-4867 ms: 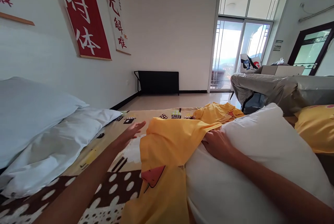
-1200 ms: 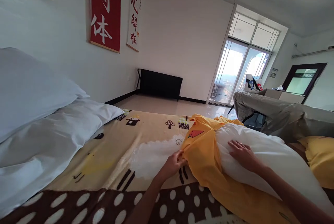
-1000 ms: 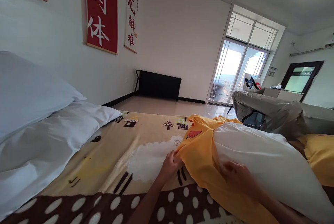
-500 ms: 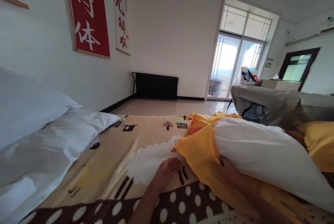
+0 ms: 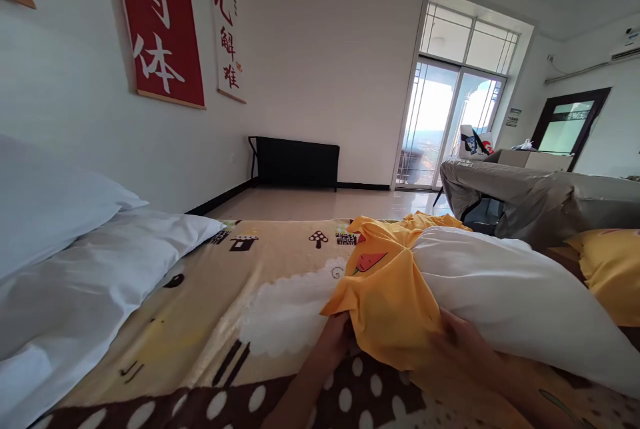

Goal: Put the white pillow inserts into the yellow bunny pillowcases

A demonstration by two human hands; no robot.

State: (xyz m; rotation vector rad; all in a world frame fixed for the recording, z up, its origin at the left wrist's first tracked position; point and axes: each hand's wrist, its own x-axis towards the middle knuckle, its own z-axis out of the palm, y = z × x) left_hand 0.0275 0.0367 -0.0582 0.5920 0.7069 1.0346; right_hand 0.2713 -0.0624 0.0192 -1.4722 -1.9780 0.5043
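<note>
A yellow pillowcase [image 5: 395,296] with a watermelon print is bunched around the left end of a white pillow [image 5: 505,289]. The pillow lies on the bed, most of it outside the cloth. My left hand [image 5: 334,342] reaches under the pillowcase's left corner, its fingertips hidden by the fabric. On the right, my right hand [image 5: 457,342] is closed on the yellow cloth beside the pillow's lower edge, partly blurred.
Two white pillows [image 5: 75,282] lie at the left on the patterned blanket [image 5: 225,322]. Another yellow pillow [image 5: 610,276] is at the right edge. Beyond the bed stand a plastic-covered table [image 5: 515,182] and a black folded frame [image 5: 297,162].
My left hand has moved right, from the blanket to the pillowcase's corner. My right hand has shifted slightly right, and the yellow cloth is spread wider between the hands.
</note>
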